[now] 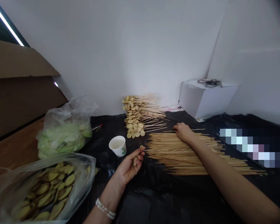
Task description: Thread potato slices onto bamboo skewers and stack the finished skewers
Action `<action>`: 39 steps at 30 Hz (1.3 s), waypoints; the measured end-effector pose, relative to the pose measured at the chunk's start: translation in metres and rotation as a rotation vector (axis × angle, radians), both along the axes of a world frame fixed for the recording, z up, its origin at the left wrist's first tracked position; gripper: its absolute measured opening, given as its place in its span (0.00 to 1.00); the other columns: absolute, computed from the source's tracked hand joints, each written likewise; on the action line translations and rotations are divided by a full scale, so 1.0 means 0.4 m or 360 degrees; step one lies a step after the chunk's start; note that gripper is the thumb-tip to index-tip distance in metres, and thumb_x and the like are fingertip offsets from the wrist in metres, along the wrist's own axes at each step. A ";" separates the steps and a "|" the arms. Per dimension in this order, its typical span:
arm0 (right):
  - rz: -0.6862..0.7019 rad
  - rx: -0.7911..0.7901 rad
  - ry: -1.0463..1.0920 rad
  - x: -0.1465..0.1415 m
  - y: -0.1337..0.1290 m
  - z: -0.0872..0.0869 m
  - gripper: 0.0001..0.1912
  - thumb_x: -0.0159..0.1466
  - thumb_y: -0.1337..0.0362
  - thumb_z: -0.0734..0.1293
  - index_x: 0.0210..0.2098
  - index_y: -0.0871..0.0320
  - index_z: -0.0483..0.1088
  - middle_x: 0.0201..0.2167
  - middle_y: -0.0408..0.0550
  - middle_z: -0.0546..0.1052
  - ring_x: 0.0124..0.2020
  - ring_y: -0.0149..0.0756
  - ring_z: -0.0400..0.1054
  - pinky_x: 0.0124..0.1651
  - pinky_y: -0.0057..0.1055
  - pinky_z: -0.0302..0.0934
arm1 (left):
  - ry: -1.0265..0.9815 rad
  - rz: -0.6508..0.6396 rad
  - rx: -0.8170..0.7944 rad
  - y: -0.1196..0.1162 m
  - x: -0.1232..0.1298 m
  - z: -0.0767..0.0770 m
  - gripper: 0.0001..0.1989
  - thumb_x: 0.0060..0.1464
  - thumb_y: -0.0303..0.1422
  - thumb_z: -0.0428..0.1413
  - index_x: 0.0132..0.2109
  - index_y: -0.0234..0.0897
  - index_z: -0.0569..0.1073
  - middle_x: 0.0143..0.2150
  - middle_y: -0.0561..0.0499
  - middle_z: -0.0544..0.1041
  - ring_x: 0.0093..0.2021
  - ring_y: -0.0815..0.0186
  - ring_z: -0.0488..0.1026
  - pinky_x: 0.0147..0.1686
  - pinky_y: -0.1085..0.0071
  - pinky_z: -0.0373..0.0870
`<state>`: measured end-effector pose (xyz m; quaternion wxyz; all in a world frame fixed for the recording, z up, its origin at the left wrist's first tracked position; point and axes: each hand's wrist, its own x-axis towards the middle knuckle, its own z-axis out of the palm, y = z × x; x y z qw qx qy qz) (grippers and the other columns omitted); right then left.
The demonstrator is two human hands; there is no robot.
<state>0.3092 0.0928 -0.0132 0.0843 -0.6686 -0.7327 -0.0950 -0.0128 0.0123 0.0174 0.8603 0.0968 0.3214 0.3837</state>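
Note:
My left hand (pixel 130 163) is palm up near the middle of the black plastic sheet (pixel 140 199), its fingers curled around a small pale slice (pixel 135 161), likely potato. A second sliver (pixel 142 146) shows at the fingertips. My right hand (pixel 183 132) lies on the far edge of a wide layer of loose bamboo skewers (pixel 184 155), fingers pressing on them. A stack of skewers threaded with pale round slices (pixel 135 116) stands beyond, left of my right hand.
A white paper cup (pixel 117 146) stands near my left hand. Plastic bags hold sliced yellowish pieces (pixel 46 193) and pale green pieces (pixel 65 137) at the left. A white box (pixel 207 99) stands against the white wall. A blurred patch (pixel 249 147) covers the sheet at right.

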 end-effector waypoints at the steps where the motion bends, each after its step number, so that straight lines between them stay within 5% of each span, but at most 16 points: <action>1: -0.0016 0.0001 -0.0020 -0.002 0.001 0.000 0.12 0.62 0.70 0.59 0.34 0.59 0.74 0.37 0.54 0.76 0.41 0.40 0.65 0.39 0.30 0.54 | 0.0018 -0.0005 0.0015 -0.001 0.001 0.002 0.16 0.58 0.21 0.49 0.54 0.26 0.66 0.33 0.48 0.70 0.25 0.78 0.68 0.20 0.88 0.66; 13: 0.0143 0.0256 -0.0219 -0.056 -0.055 0.057 0.10 0.62 0.74 0.57 0.40 0.61 0.66 0.37 0.53 0.74 0.42 0.43 0.63 0.41 0.35 0.48 | -0.0061 0.0025 0.0173 -0.012 0.006 0.006 0.29 0.52 0.16 0.47 0.62 0.26 0.57 0.47 0.37 0.74 0.45 0.62 0.75 0.43 0.73 0.73; 19: 0.0421 0.0556 -0.0126 -0.142 -0.100 0.107 0.10 0.64 0.73 0.54 0.37 0.60 0.65 0.31 0.51 0.73 0.34 0.38 0.66 0.36 0.32 0.49 | -0.0257 0.0086 0.0163 -0.009 0.001 0.005 0.26 0.57 0.27 0.48 0.61 0.25 0.58 0.56 0.33 0.69 0.56 0.54 0.68 0.52 0.63 0.68; 27: 0.0566 0.0127 0.0396 -0.291 -0.183 0.207 0.12 0.68 0.62 0.53 0.40 0.57 0.66 0.29 0.47 0.76 0.27 0.34 0.67 0.29 0.28 0.47 | -0.0326 -0.0020 0.0222 -0.007 0.001 -0.012 0.24 0.59 0.38 0.50 0.57 0.27 0.64 0.56 0.35 0.69 0.58 0.51 0.66 0.56 0.58 0.62; 32: 0.0906 -0.0268 0.0691 -0.378 -0.201 0.175 0.12 0.66 0.64 0.56 0.34 0.56 0.71 0.31 0.45 0.77 0.29 0.31 0.67 0.32 0.27 0.50 | -0.0331 -0.0063 0.0287 -0.010 -0.003 -0.011 0.24 0.59 0.44 0.48 0.55 0.30 0.66 0.45 0.40 0.76 0.46 0.57 0.74 0.53 0.56 0.63; 39: 0.0886 -0.0367 0.0786 -0.386 -0.205 0.115 0.06 0.62 0.66 0.61 0.34 0.58 0.69 0.30 0.46 0.76 0.28 0.32 0.66 0.31 0.27 0.51 | -0.0330 -0.0119 0.0288 -0.008 -0.008 -0.015 0.28 0.59 0.48 0.46 0.58 0.33 0.65 0.40 0.43 0.77 0.40 0.60 0.75 0.50 0.58 0.65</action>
